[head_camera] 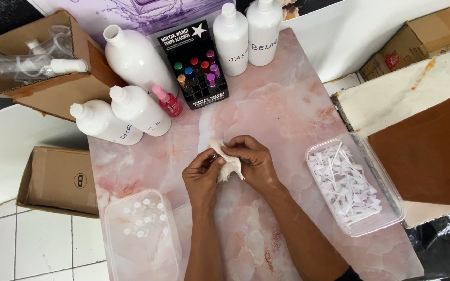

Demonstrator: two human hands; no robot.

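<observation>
Near the middle of the pink marble table (287, 104), the white cloth (228, 165) lies between both hands; the left hand (202, 174) and the right hand (251, 161) pinch it closed, equally near.

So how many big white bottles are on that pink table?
5. Two stand at the back right, one tall one at the back left, and two lean in front of it. Others may sit out of view.

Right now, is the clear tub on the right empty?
No, the clear tub holds a heap of small white plastic pieces.
</observation>
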